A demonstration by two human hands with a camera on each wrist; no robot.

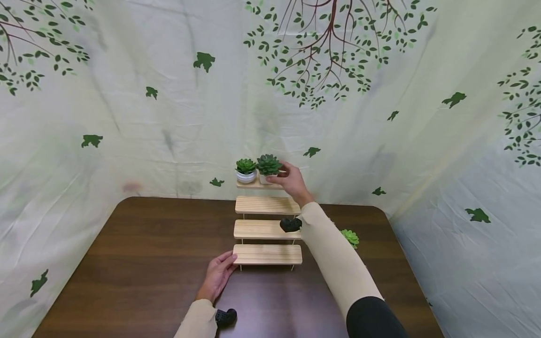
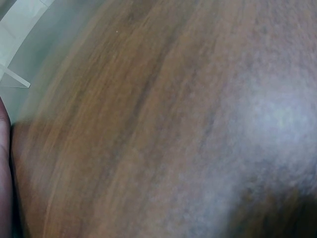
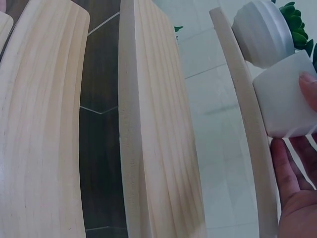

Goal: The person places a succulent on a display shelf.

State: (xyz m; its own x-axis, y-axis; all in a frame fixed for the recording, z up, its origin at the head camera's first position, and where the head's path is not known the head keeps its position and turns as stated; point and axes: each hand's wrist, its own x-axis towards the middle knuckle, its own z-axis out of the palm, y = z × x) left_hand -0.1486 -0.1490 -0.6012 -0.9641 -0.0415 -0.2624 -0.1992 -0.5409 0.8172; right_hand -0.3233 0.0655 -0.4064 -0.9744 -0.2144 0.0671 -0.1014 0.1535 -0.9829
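My right hand (image 1: pixel 293 183) reaches to the top tier of a wooden tiered stand (image 1: pixel 267 254) and holds a dark green succulent (image 1: pixel 268 164) by its white square pot (image 3: pixel 285 96). In the right wrist view the thumb lies on the pot's face, with the fingers along its side, and the pot's base is against the top board. Just left of it sits a bright green succulent (image 1: pixel 246 165) in a round, ridged white pot (image 3: pixel 262 32). My left hand (image 1: pixel 217 274) grips the left end of the lowest board; the left wrist view catches only a sliver of it.
A light green succulent (image 1: pixel 350 238) is on the brown table (image 1: pixel 169 267), partly behind my right forearm. Thin metal legs hold up the stand's boards. Behind the table hangs a pale cloth (image 1: pixel 139 117) printed with leaves and branches.
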